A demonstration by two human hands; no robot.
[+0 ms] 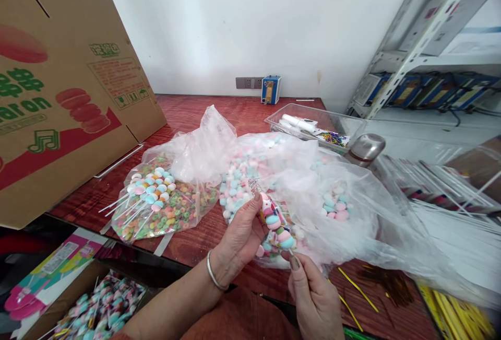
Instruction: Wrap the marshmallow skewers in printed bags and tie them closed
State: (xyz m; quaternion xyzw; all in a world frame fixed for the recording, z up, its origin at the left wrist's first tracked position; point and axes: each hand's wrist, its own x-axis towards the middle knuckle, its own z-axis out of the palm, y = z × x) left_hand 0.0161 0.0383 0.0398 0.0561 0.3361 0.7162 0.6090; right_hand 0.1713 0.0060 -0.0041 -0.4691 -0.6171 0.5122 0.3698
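A marshmallow skewer (273, 222), pink, white, blue and green, lies slantwise between my two hands, and a clear printed wrapper seems to be around it. My left hand (245, 227), with a silver bangle at the wrist, pinches the upper end between thumb and fingers. Below, my right hand (315, 295) pinches the white stick at the lower end. Behind the skewer is a big clear bag (287, 154) of pastel marshmallows. To the left, several finished-looking skewers (152, 189) rest on a clear bag of coloured rings (183, 209).
A large cardboard box (74, 89) stands at the left. Below it, an open carton (105, 303) holds wrapped skewers. A clear plastic tray (274, 119), a steel flask (366, 148) and a blue device (271, 89) stand behind. Yellow twist ties (358, 290) lie at the right front.
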